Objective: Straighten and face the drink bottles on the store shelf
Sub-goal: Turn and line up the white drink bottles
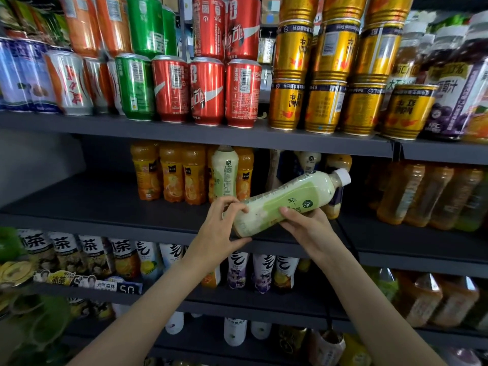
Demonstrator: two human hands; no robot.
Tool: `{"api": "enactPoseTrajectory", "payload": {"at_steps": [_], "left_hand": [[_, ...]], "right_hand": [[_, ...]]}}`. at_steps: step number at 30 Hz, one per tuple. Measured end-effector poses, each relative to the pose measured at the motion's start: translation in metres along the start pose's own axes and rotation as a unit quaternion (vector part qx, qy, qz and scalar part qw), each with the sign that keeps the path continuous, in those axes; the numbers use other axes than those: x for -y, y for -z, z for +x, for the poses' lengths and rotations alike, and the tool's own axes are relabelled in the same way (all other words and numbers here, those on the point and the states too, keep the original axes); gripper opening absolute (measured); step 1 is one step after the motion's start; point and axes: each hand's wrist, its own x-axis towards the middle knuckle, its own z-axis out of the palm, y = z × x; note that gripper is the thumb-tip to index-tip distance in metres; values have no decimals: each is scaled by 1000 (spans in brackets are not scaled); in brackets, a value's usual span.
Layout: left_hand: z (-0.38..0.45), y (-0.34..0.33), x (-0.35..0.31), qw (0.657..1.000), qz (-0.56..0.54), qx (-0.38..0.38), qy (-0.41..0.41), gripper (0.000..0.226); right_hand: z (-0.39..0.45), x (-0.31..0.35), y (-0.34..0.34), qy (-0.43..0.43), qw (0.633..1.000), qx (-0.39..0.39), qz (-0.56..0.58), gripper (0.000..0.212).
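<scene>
Both hands grip the pale green bottle [287,202], tilted with its cap toward two o'clock: left hand [221,228] at the base, right hand [306,225] underneath. Best tipped upright, label outward, beside its standing twin [225,174] at eleven o'clock.

1. One view only: a wide-angle camera worn on the person's head, looking forward and slightly down, straight at the dark grey metal store shelf [184,133].
2. It sits close. The shelving fills the whole picture, four tiers of it, top to bottom.
3. Both bare forearms rise from the bottom edge towards the middle tier at centre.
4. The wide lens bows the shelf edges, and the outer corners blur.
</scene>
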Motion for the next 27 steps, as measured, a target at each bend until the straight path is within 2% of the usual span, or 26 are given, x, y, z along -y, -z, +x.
{"api": "enactPoseTrajectory", "payload": {"at_steps": [3,6,9,10,12,16,21,23,27], "left_hand": [[4,-5,5,1000,-6,15,4,64],[7,-6,15,999,-12,16,48,66],[16,-3,30,984,-39,-40,171,67],[20,-2,34,973,-50,-51,221,69],[31,-4,41,951,-68,-50,297,75],[48,-18,53,925,-113,-37,361,78],[60,-32,69,911,-195,-37,362,66],[61,-33,77,916,-191,-21,352,59],[57,-27,103,934,-110,-30,339,48]], "right_hand": [[4,0,2,19,999,6,-45,60],[10,3,3,91,975,-19,-200,47],[20,6,0,158,879,-28,-448,65],[24,5,-1,167,847,-23,-505,71],[31,0,-7,176,810,-14,-559,76],[51,-8,-21,174,813,-26,-555,76],[85,-19,-44,149,816,-22,-558,62],[99,-24,-51,138,818,-23,-557,55],[122,-34,-55,102,840,-29,-532,52]]}}
